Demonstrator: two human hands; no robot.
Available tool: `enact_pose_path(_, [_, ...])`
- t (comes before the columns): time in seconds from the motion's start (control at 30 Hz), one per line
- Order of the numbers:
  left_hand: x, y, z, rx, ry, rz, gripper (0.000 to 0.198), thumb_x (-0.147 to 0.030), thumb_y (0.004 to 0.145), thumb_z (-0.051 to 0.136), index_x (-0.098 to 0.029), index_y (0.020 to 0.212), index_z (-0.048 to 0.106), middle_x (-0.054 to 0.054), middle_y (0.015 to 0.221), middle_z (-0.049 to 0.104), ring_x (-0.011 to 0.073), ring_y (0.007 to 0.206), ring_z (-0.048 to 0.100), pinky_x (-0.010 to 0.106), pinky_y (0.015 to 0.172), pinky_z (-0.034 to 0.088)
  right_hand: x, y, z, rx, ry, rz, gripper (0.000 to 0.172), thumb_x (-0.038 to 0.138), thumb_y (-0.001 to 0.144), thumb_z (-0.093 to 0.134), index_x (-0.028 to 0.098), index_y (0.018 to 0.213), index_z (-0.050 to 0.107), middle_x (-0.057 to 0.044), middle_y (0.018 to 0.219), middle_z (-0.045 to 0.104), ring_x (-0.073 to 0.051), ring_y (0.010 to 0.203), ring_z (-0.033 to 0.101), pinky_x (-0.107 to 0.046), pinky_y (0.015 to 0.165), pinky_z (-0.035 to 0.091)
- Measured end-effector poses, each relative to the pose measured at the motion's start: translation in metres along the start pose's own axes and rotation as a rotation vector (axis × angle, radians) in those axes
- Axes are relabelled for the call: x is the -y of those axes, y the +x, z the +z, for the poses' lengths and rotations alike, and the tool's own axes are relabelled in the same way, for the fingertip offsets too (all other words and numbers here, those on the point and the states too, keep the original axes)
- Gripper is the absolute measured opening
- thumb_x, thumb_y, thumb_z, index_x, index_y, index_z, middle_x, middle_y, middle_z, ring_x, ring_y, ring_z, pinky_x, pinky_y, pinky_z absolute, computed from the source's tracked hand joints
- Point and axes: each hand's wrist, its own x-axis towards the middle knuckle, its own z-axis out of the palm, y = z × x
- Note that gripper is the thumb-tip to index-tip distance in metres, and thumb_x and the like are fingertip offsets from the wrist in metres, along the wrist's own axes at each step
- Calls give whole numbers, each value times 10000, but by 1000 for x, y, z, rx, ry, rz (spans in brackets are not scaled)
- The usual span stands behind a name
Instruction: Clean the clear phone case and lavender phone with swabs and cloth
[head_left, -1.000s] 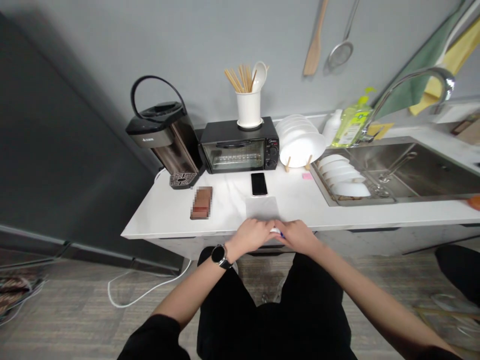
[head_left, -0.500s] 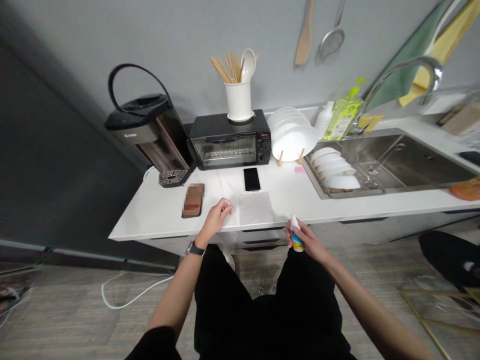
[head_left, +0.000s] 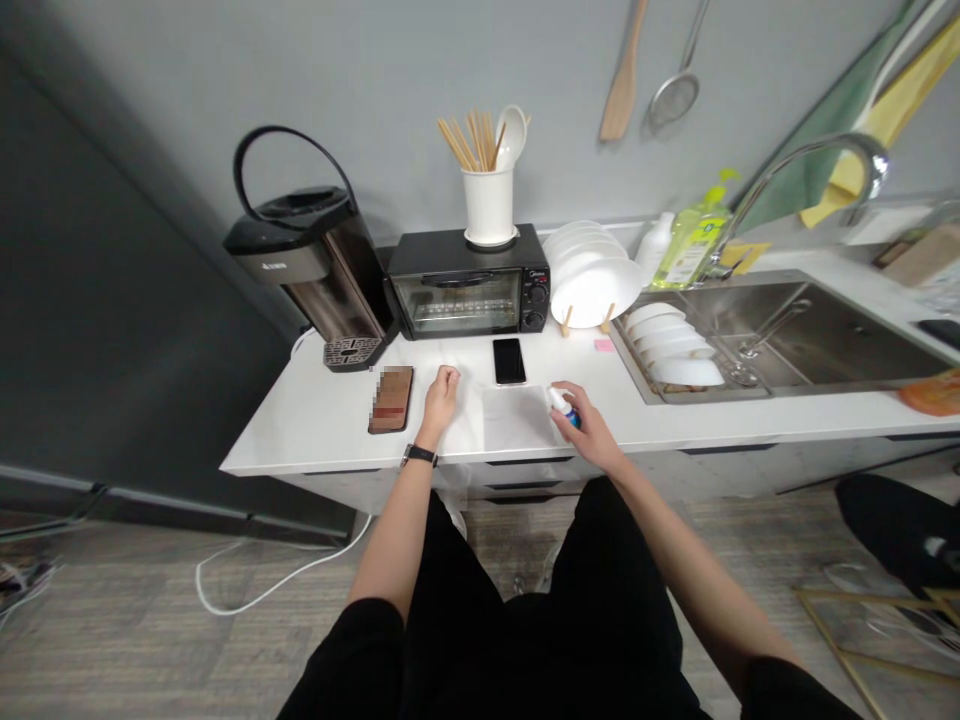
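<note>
My right hand (head_left: 589, 428) grips a small bottle (head_left: 571, 415) with a white top and a blue label, tilted with its top toward the upper left. It is above the right edge of a thin, whitish sheet (head_left: 517, 418) lying at the counter's front. My left hand (head_left: 441, 398) rests at the sheet's left side, fingers curled in; whether it holds anything is hidden. Just beyond the sheet lies a phone with a black screen (head_left: 509, 361). Left of my left hand is another phone (head_left: 391, 400), its screen lit brownish and partly pixelated.
A hot-water dispenser (head_left: 322, 270) and a toaster oven (head_left: 469, 285) stand at the back, with a chopstick holder (head_left: 490, 208) on the oven. Racked plates (head_left: 592, 290), a pink sticky note (head_left: 604, 345) and a sink (head_left: 795, 330) with bowls lie to the right.
My right hand has raised the bottle from the counter's front edge, up and left to the sheet. My left hand has shifted slightly farther onto the counter, fingers still curled.
</note>
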Motion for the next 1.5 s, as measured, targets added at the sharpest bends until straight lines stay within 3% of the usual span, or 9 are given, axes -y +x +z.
enact_pose_path(0.1, [-1,0,0,-14,1,-19,179,-347,1081,390,-236,1004,507,18,924,636,172,835,609,275,807,448,3,28,-16,162,-406,-169,537,529,1072,403,312,1562,436,-91,1438,642,-296,1153,703,-419,1004,552])
enact_pose_path(0.3, [-2,-1,0,-25,8,-30,147,-311,1074,405,-233,1001,506,15,893,627,170,798,598,273,783,433,4,57,-16,406,-851,-315,535,361,1095,369,359,1629,383,-92,1351,695,-241,875,754,-334,805,547])
enact_pose_path(0.57, [2,0,2,-48,7,-30,150,-297,1081,418,-222,1010,526,12,874,625,170,788,585,268,776,419,-5,65,-5,496,-1017,-301,527,279,1087,384,316,1613,401,-134,1392,669,-229,905,749,-329,809,511])
enact_pose_path(0.77, [2,-2,2,-58,-17,-26,146,-310,1079,430,-223,1018,530,17,887,628,172,792,597,272,777,420,-8,61,-7,425,-1103,-267,506,303,1102,376,344,1607,385,-104,1344,691,-228,829,748,-315,728,486])
enact_pose_path(1.0, [-3,3,3,-85,-237,-78,140,-281,1002,600,-187,1080,531,-11,815,621,142,770,607,250,791,447,0,62,-5,480,-1137,-230,470,277,1095,381,333,1556,455,-112,1375,679,-222,839,742,-305,721,472])
enact_pose_path(1.1, [-26,-22,-2,-24,-289,-90,206,-339,951,693,-160,1037,640,-35,705,596,135,680,572,245,728,453,11,39,-9,412,-1145,-209,524,257,1088,397,369,1600,404,-103,1318,697,-200,775,725,-290,670,450])
enact_pose_path(1.23, [-77,-103,-8,267,-308,18,287,-421,943,723,-189,1102,780,58,995,760,190,892,673,284,821,506,27,-28,-7,347,-1010,-329,521,362,1108,430,398,1624,375,-73,1200,718,-166,729,688,-258,604,414])
enact_pose_path(1.37, [-120,-177,-12,535,-291,-43,290,-422,953,726,-209,1145,768,39,951,787,190,860,710,276,826,517,30,-101,9,371,-818,-427,506,301,1109,439,342,1613,417,-52,1017,723,-150,743,671,-226,597,411])
enact_pose_path(1.5, [-130,-210,-14,793,-141,-95,415,-425,957,728,-202,1292,622,-11,813,732,173,748,688,244,699,461,21,-155,30,412,-629,-382,521,299,1103,460,332,1619,397,-33,973,728,-145,755,685,-219,656,470])
